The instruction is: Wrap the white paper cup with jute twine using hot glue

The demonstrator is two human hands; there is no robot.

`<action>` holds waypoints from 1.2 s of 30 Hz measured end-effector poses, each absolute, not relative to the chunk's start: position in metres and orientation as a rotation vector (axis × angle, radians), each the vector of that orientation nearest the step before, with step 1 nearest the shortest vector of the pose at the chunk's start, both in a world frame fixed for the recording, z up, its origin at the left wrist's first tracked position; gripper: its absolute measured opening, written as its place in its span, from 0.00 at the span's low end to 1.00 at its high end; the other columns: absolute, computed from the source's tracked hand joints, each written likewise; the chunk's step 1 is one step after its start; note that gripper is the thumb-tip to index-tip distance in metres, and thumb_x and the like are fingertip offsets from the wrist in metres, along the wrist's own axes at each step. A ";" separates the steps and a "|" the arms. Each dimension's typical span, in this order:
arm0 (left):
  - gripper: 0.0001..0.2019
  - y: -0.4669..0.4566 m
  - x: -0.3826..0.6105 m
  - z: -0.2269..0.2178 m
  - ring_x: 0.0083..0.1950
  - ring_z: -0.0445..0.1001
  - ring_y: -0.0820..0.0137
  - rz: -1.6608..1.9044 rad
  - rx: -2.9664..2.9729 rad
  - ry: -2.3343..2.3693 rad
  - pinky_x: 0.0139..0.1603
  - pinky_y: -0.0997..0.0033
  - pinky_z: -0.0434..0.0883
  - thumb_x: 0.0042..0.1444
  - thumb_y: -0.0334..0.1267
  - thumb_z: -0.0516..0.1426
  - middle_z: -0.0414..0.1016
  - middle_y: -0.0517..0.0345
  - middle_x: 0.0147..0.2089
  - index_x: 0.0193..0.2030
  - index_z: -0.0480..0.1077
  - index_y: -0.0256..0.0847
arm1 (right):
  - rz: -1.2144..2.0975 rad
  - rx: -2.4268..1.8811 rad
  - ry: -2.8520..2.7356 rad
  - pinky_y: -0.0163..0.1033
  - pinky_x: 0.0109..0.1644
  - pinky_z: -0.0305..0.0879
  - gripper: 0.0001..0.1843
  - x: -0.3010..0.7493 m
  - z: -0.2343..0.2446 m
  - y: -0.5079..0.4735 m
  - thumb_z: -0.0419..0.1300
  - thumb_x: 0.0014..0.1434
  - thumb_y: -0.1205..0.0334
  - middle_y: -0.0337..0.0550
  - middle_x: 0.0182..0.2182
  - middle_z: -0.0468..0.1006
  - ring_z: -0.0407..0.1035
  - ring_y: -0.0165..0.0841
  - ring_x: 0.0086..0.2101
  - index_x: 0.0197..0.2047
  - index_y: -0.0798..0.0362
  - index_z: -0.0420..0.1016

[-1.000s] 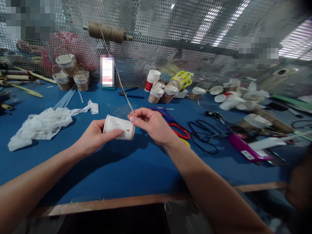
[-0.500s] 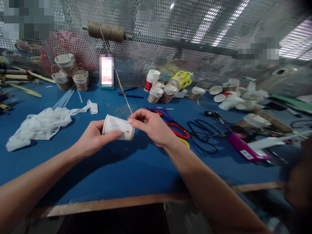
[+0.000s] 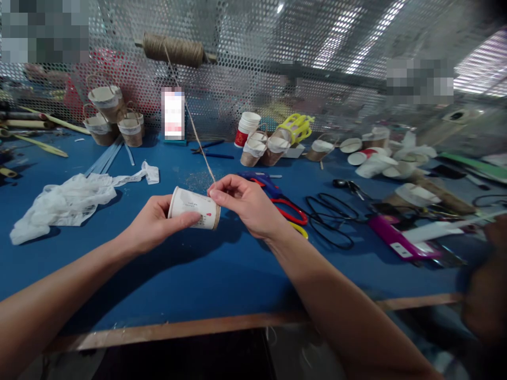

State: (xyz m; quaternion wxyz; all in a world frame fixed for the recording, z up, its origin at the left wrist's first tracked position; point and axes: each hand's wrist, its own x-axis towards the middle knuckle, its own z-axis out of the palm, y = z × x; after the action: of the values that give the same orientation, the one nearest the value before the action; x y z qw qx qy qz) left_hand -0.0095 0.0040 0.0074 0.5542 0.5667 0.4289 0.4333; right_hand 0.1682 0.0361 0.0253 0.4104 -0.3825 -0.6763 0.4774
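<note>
A white paper cup (image 3: 193, 207) lies tilted on its side in the air, its rim to the left and its base to the right. My left hand (image 3: 158, 219) is closed around it, thumb along the near side. Brown twine rings the base of the cup. My right hand (image 3: 237, 203) pinches the twine (image 3: 200, 145) beside the base, fingertips touching the cup. From there the twine runs taut up to a spool (image 3: 173, 50) on a stick against the perforated metal screen. The fingers of my left hand behind the cup are hidden.
White lace (image 3: 69, 203) is heaped at left. Small twine-wrapped cups with handles (image 3: 130, 129) stand at the back. Scissors (image 3: 287, 208), a black cable (image 3: 328, 219) and a purple item (image 3: 396, 237) lie to the right. A wooden strip (image 3: 178, 330) edges the blue table.
The cup and my left hand have shifted very slightly to the right. Both hands keep their hold, and the twine stays taut.
</note>
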 end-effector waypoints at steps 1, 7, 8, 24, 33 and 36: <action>0.09 0.004 -0.009 0.007 0.30 0.71 0.73 1.025 1.337 1.013 0.34 0.75 0.67 0.44 0.36 0.62 0.77 0.58 0.31 0.33 0.74 0.37 | 1.205 -0.970 -1.700 0.37 0.38 0.59 0.11 0.168 0.025 0.036 0.61 0.47 0.56 0.38 0.28 0.69 0.62 0.27 0.30 0.28 0.54 0.67; 0.09 0.002 -0.010 0.006 0.28 0.69 0.74 1.047 1.366 1.039 0.31 0.76 0.66 0.44 0.37 0.62 0.76 0.58 0.29 0.32 0.74 0.36 | 1.217 -0.991 -1.692 0.36 0.37 0.59 0.10 0.168 0.024 0.037 0.61 0.48 0.57 0.37 0.27 0.69 0.62 0.26 0.29 0.29 0.55 0.68; 0.09 0.002 -0.011 0.006 0.28 0.69 0.74 1.050 1.373 1.044 0.30 0.76 0.65 0.44 0.37 0.62 0.76 0.58 0.29 0.32 0.74 0.36 | 1.210 -0.998 -1.702 0.36 0.36 0.59 0.10 0.169 0.024 0.036 0.61 0.48 0.57 0.37 0.27 0.69 0.62 0.26 0.29 0.29 0.55 0.68; 0.10 0.004 -0.011 0.003 0.29 0.71 0.72 1.061 1.356 1.039 0.32 0.75 0.66 0.43 0.38 0.62 0.77 0.57 0.31 0.33 0.74 0.36 | 1.100 -1.059 -1.806 0.37 0.36 0.61 0.10 0.170 0.025 0.036 0.58 0.51 0.56 0.39 0.28 0.69 0.63 0.28 0.30 0.29 0.54 0.67; 0.08 0.002 -0.010 0.008 0.28 0.70 0.72 1.088 1.464 1.075 0.29 0.75 0.65 0.44 0.37 0.61 0.77 0.58 0.29 0.32 0.74 0.36 | 1.175 -1.148 -1.696 0.33 0.25 0.57 0.13 0.171 0.028 0.032 0.63 0.46 0.56 0.35 0.23 0.68 0.60 0.25 0.23 0.29 0.54 0.64; 0.09 0.002 -0.009 0.007 0.31 0.72 0.69 1.101 1.552 1.081 0.30 0.74 0.67 0.45 0.36 0.61 0.78 0.56 0.32 0.34 0.74 0.37 | 1.346 -1.100 -1.532 0.32 0.23 0.56 0.15 0.169 0.027 0.032 0.64 0.43 0.57 0.34 0.21 0.68 0.60 0.23 0.21 0.29 0.54 0.63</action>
State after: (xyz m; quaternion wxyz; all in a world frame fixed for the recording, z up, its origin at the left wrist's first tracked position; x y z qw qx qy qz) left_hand -0.0091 0.0015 0.0070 0.4586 0.6301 0.4391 0.4471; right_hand 0.1685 0.0324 0.0268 0.4007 -0.4351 -0.6057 0.5323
